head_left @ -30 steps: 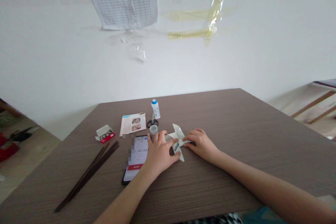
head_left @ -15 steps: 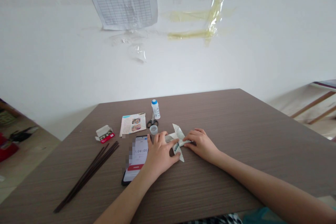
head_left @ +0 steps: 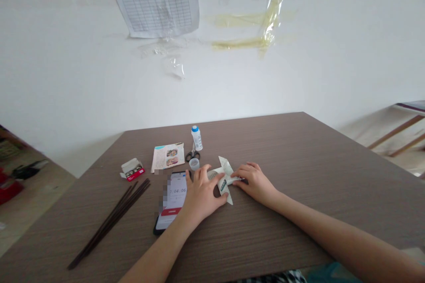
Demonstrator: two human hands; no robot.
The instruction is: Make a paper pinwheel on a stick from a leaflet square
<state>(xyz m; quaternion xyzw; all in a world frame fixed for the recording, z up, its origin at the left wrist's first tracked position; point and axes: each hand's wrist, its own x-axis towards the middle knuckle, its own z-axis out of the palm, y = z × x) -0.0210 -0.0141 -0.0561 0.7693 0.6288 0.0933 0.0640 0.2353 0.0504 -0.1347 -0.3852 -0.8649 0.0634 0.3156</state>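
The right hand (head_left: 257,185) pinches one point of the folded paper (head_left: 225,166); the left hand (head_left: 203,191) touches its other side, but I can't tell if it grips. The paper is on the table (head_left: 282,141), where both hands have hardly moved, so its folds seem held still. Only the numbers on the phone (head_left: 170,218) have gone up.

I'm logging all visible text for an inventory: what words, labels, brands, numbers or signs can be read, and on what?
":04:06" on the phone; what stands before it is blurred out, and its red button's wording is too small.
Too small or blurred to read: print on the wall sheet, booklet, bottle, red-and-white box and folded paper.
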